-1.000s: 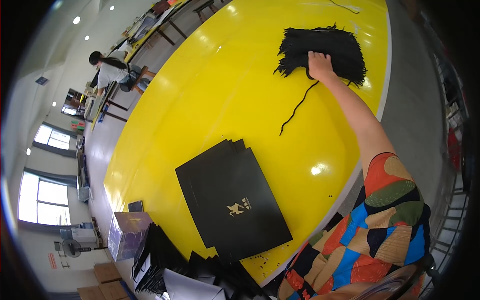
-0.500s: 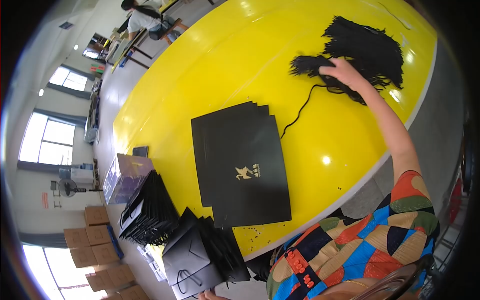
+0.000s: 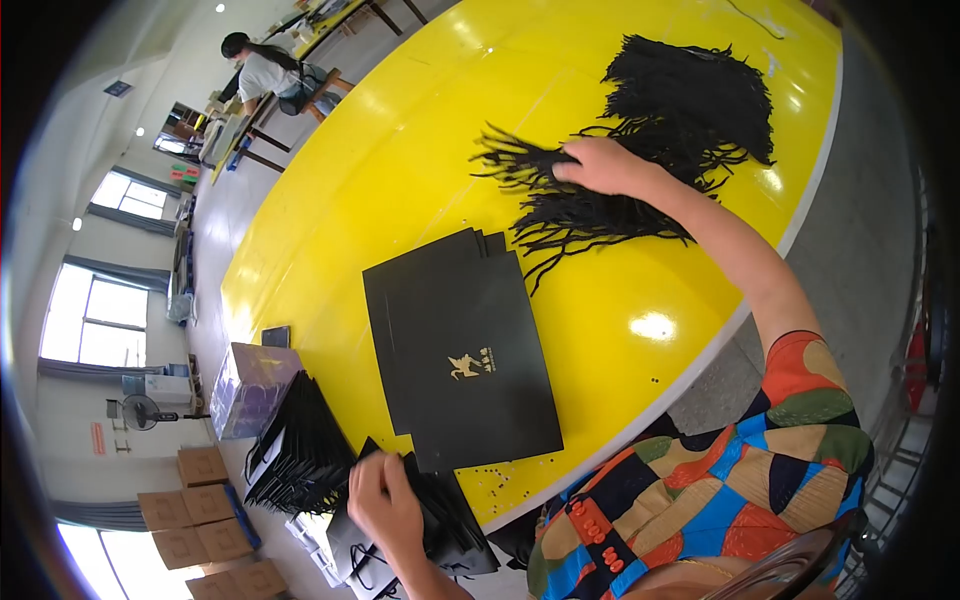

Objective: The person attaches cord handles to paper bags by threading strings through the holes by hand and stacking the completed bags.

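My right hand (image 3: pixel 605 167) is closed on a bunch of black cords (image 3: pixel 515 160), whose loose ends fan out to the left over the yellow table. More black cords (image 3: pixel 690 95) lie in a thick pile behind and under that hand. My left hand (image 3: pixel 385 500) is above the black paper bags (image 3: pixel 450 525) at the near left, fingers curled. Its palm faces away, so anything inside it is hidden. Between the hands lies a stack of flat black bags (image 3: pixel 455 350), with a gold logo on the top one.
A stack of folded black bags (image 3: pixel 300 450) stands beside a purple-and-clear box (image 3: pixel 250 390) at the table's left edge, near a phone (image 3: pixel 276 336). Small dark bits lie near the front edge. Cartons (image 3: pixel 190 515) and a fan (image 3: pixel 142 412) stand beyond; another person sits farther back.
My right hand has moved left, drawing cords out of the pile and spreading them. My left hand has risen from the bottom edge to above the bags. The view has shifted slightly.
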Demonstrator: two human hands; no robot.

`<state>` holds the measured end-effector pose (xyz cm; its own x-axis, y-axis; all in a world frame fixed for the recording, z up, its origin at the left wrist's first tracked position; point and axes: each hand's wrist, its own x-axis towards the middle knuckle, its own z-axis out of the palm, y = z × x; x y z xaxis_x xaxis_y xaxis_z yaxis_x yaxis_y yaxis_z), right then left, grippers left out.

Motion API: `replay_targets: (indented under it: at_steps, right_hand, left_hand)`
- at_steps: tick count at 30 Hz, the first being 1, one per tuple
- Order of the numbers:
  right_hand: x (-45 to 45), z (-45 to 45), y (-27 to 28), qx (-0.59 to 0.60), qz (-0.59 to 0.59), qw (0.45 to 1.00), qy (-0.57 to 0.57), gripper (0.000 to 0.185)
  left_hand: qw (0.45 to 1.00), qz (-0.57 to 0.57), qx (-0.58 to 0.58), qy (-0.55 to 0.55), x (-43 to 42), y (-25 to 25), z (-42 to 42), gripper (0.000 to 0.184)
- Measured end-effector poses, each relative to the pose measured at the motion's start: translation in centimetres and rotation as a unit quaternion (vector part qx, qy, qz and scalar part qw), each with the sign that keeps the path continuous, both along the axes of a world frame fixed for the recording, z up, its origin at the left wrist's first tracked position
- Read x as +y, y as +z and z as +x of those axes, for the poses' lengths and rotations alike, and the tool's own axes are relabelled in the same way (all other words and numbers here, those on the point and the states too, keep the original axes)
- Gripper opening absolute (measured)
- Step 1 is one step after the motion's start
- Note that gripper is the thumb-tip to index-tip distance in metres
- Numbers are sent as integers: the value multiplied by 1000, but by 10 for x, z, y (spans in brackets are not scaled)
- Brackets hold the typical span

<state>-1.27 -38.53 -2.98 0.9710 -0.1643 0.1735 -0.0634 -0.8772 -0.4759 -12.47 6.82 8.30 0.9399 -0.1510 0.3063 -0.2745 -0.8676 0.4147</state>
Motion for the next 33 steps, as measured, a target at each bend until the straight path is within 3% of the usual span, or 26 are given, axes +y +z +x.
replay_targets:
  at_steps: [2, 3, 6, 8, 11, 14, 16, 19, 22, 26, 29, 33]
  right_hand:
    - [14, -15, -18, -37, -230, 970, -72, 42]
    - [22, -20, -10, -122, -260, 956, -58, 32]
    - [50, -31, -7, -141, -206, 952, 174, 27]
    - [80, -44, -27, -136, -150, 918, 341, 26]
    - [108, -49, -57, -261, -128, 915, 279, 18]
    - [113, -41, -74, -254, -158, 936, 186, 13]
    - [111, -41, -81, -220, -132, 944, 207, 13]
    - [101, -38, -77, -175, -126, 955, 205, 12]
    - [100, -43, -72, -159, -143, 959, 188, 11]
    - [110, -38, -79, -206, -140, 939, 238, 9]
    - [111, -31, -83, -189, -164, 938, 239, 10]
    - [108, -21, -51, -227, 70, 959, 157, 9]
  left_hand:
    - [995, -42, 90, -23, -16, -14, 43, 18]
    - [994, -2, 104, -31, -21, -23, 66, 20]
    - [990, 109, 68, -48, -25, -69, 126, 33]
    - [984, 156, 87, -7, -28, -99, 152, 39]
    - [976, 177, 124, 11, -31, -105, 164, 44]
    - [981, 167, 100, 6, -38, -105, 158, 38]
    - [987, 151, 55, -8, -36, -108, 154, 33]
    - [974, 1, 226, 3, -30, -92, 148, 29]
    - [932, -252, 258, -27, -13, -82, 136, 26]
    - [835, -462, 298, 11, -31, -39, 97, 16]
    - [818, -481, 314, -20, -10, -65, 88, 1]
    - [797, -514, 313, -43, -17, -72, 61, 24]
